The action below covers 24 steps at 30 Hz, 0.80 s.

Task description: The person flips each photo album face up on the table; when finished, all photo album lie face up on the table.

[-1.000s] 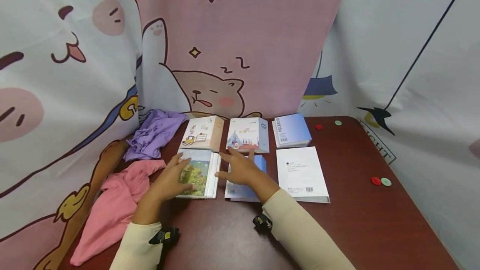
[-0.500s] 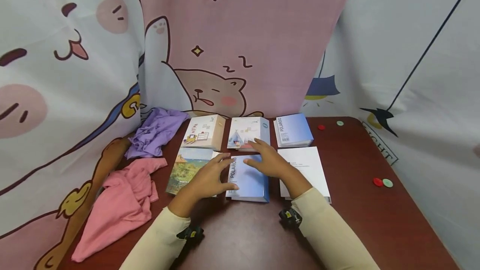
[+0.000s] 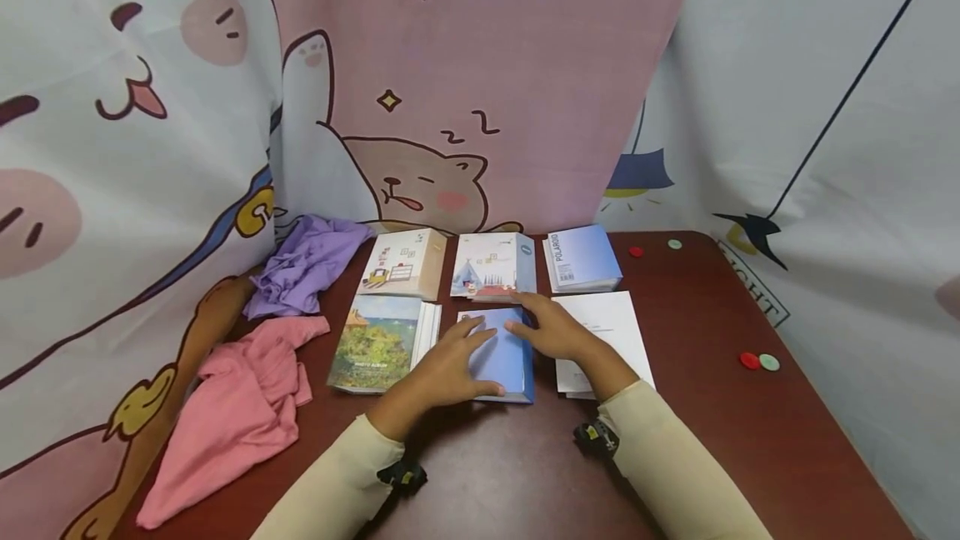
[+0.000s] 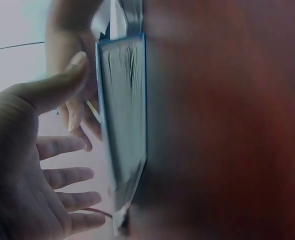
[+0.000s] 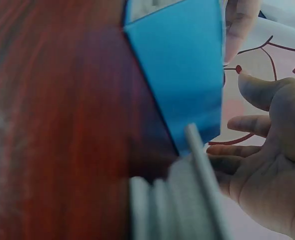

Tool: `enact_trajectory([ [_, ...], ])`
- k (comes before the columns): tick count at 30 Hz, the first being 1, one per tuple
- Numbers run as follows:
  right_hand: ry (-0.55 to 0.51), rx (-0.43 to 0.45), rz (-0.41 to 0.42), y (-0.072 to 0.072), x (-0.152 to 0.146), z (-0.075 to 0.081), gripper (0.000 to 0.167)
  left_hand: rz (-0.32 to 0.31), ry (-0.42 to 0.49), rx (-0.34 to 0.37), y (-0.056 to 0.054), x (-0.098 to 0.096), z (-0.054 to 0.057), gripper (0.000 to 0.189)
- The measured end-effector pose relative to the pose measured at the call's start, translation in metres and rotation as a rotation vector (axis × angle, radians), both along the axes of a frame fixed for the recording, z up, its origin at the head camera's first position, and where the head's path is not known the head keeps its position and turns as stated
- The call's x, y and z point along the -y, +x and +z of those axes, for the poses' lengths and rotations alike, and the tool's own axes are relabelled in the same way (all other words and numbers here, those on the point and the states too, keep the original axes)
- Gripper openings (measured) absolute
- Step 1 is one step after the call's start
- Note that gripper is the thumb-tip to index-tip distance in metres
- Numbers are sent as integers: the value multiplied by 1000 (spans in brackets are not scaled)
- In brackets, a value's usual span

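A blue photo album (image 3: pixel 510 357) lies in the front middle of the table, and both hands hover at it. My left hand (image 3: pixel 450 369) is over its left side with fingers spread and thumb near the front edge. At its right side is my right hand (image 3: pixel 551 327), fingers apart and loosely bent. The left wrist view shows the album's page edges (image 4: pixel 122 100) beside the spread left fingers; the right wrist view shows its blue spine (image 5: pixel 182 65). Neither hand grips it. To the left lies an album with a landscape cover (image 3: pixel 378 348).
A white album (image 3: pixel 607 332) lies at the right, partly behind the right forearm. Behind are a cream-sided album (image 3: pixel 405 265), a tent-print album (image 3: pixel 487 265) and a Polaroid album (image 3: pixel 583 258). Pink cloth (image 3: pixel 232 407) and purple cloth (image 3: pixel 311 261) lie left; red discs (image 3: pixel 749 361) and green discs (image 3: pixel 769 362) right.
Both hands have moved right, from the landscape album to the blue album. The landscape album's cover now shows in full, its left edge further left than a second ago.
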State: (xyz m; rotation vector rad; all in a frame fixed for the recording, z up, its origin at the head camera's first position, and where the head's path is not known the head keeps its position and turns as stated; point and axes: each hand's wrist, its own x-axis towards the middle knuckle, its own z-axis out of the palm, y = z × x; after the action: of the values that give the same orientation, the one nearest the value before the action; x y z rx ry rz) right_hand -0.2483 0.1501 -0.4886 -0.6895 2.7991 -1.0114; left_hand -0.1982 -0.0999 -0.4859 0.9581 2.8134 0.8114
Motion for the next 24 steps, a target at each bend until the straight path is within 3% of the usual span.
enact_trajectory([
  [9, -39, 53, -41, 0, -9, -10, 59, 4, -23, -33, 5, -7, -18, 97],
  [19, -17, 45, -39, 1, -15, -11, 57, 32, -139, -144, 11, -22, -25, 101],
  [24, -37, 58, -41, 0, -17, -10, 58, 44, -150, -172, 11, -27, -27, 98],
])
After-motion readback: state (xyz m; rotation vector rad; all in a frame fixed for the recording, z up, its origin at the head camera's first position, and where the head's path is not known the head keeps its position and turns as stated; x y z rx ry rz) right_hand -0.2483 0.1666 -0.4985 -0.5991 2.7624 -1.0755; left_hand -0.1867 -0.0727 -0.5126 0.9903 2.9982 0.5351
